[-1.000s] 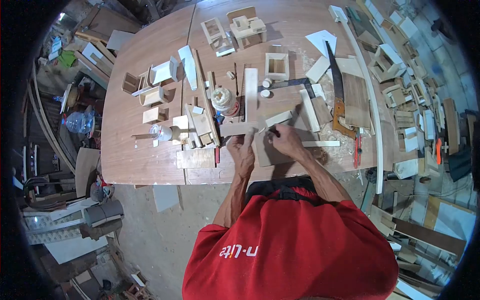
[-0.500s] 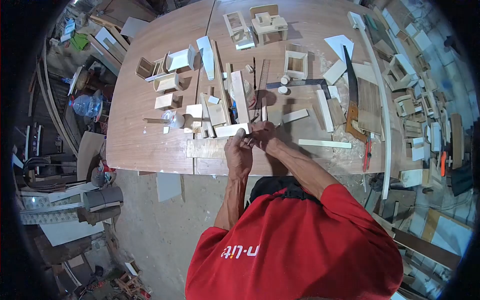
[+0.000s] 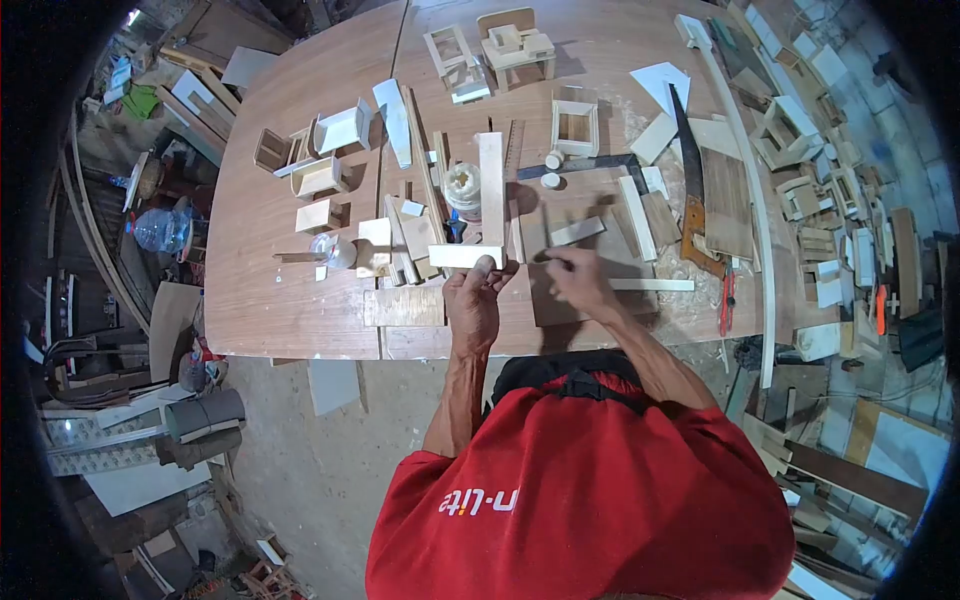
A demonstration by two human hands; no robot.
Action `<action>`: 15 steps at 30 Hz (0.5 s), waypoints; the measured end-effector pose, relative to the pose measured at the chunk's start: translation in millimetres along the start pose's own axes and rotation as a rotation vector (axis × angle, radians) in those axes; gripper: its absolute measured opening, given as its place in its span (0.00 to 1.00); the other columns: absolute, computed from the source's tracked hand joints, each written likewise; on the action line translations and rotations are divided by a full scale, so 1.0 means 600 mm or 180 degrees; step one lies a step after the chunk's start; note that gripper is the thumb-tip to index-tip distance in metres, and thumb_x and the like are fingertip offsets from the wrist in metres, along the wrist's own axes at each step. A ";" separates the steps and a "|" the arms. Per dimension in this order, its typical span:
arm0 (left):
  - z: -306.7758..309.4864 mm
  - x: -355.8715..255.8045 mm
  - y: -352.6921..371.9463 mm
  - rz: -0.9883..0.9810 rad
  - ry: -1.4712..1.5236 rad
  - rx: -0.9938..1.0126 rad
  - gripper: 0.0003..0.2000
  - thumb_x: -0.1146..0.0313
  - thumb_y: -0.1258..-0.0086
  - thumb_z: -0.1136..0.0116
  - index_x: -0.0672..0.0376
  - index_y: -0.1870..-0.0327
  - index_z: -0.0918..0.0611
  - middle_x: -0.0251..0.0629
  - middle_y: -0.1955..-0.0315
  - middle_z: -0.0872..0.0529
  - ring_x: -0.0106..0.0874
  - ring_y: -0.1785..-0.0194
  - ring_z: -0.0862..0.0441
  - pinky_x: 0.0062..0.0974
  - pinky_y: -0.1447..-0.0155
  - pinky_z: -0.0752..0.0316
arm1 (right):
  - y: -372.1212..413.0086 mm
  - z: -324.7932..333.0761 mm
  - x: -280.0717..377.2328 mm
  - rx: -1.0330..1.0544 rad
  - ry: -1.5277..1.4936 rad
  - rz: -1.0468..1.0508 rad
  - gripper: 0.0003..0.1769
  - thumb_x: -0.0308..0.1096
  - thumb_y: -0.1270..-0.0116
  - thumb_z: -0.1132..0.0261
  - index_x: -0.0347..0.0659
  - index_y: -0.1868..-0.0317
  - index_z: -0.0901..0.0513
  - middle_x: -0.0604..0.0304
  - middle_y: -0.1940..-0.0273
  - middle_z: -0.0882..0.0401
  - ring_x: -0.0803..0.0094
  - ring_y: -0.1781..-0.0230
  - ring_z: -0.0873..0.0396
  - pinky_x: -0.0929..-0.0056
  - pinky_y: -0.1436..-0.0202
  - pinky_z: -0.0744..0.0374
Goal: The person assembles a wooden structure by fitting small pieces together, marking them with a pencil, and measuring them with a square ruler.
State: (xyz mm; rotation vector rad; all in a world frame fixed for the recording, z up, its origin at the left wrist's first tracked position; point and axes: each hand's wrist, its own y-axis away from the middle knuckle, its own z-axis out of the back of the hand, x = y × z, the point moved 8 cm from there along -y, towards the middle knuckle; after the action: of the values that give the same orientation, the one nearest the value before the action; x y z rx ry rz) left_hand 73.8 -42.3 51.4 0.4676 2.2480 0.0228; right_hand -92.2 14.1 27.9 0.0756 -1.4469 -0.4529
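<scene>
My left hand (image 3: 474,303) is closed on an L-shaped wooden piece, its thumb pressed near the corner. One pale wood strip (image 3: 492,185) of it points away from me; a shorter strip (image 3: 462,257) lies crosswise to the left. To the right, my right hand (image 3: 584,284) hovers over a flat board (image 3: 555,308), fingers pinched together. Something thin and dark seems to be at its fingertips, but I cannot make it out. Just left of the long strip stands an open jar (image 3: 463,185) with pale contents.
Small wooden chair and box models (image 3: 517,55) stand at the back and left. A handsaw (image 3: 694,200), a black square (image 3: 590,165), red pliers (image 3: 728,300) and a long white strip (image 3: 745,160) lie right. A glue cup (image 3: 335,250) holds a stick.
My right hand has come away from the wooden piece and moved right and slightly down. My left hand keeps hold, with the long strip now more upright in view. The camera view has shifted slightly.
</scene>
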 end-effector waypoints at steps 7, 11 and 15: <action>-0.041 0.032 -0.023 0.0023 -0.0759 0.0400 0.07 0.71 0.33 0.40 0.66 0.60 0.17 0.38 0.66 0.13 0.28 0.62 0.16 0.31 0.49 0.22 | 0.114 0.158 0.023 -0.0955 -0.1031 0.1061 0.13 0.22 0.32 0.42 0.32 0.47 0.24 0.62 0.65 0.22 0.78 0.67 0.22 0.78 0.60 0.20; -0.060 0.064 -0.034 0.0193 -0.1137 0.0681 0.07 0.71 0.34 0.39 0.65 0.60 0.15 0.36 0.66 0.13 0.26 0.61 0.17 0.28 0.50 0.25 | 0.174 0.208 0.070 -0.1843 -0.0670 0.1426 0.10 0.30 0.25 0.45 0.32 0.50 0.24 0.61 0.69 0.21 0.79 0.71 0.24 0.79 0.66 0.23; -0.072 0.089 -0.038 0.0371 -0.1455 0.0782 0.08 0.71 0.36 0.37 0.64 0.60 0.14 0.34 0.66 0.13 0.23 0.61 0.19 0.25 0.51 0.28 | 0.206 0.216 0.112 -0.2057 -0.0485 0.1617 0.13 0.33 0.23 0.49 0.32 0.50 0.23 0.58 0.72 0.20 0.80 0.76 0.26 0.80 0.71 0.25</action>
State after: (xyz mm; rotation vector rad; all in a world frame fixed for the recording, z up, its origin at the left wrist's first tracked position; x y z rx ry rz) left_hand 2.6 -39.7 37.4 0.6618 1.7788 -0.2763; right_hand -182.3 132.3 148.1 -0.8395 -1.3429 -0.4882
